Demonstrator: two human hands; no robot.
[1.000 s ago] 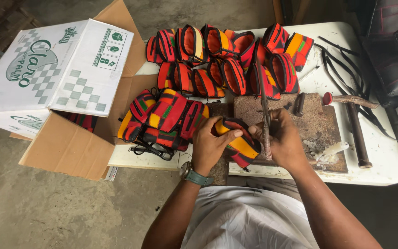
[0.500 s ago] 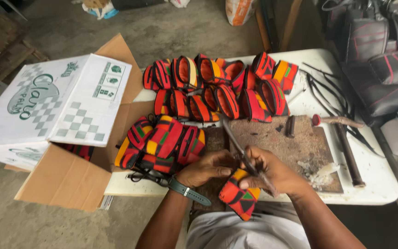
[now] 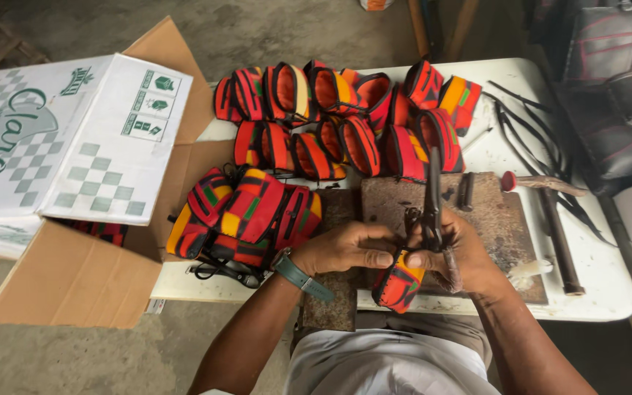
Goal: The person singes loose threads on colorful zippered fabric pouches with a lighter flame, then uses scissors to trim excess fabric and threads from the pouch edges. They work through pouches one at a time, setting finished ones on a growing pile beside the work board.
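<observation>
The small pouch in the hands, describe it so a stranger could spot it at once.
Start at the white table, then the worn brown work board at its near edge. The small red, orange and black patterned fabric pouch hangs off that edge beneath both hands, alone, unlike the pouches piled farther back.

Head camera looks steeply down, close over the white table point(image 3: 594, 292).

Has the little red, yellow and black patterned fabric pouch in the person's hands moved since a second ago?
Yes. The patterned fabric pouch has come off the brown work board toward the person and now hangs past the white table's near edge.
</observation>
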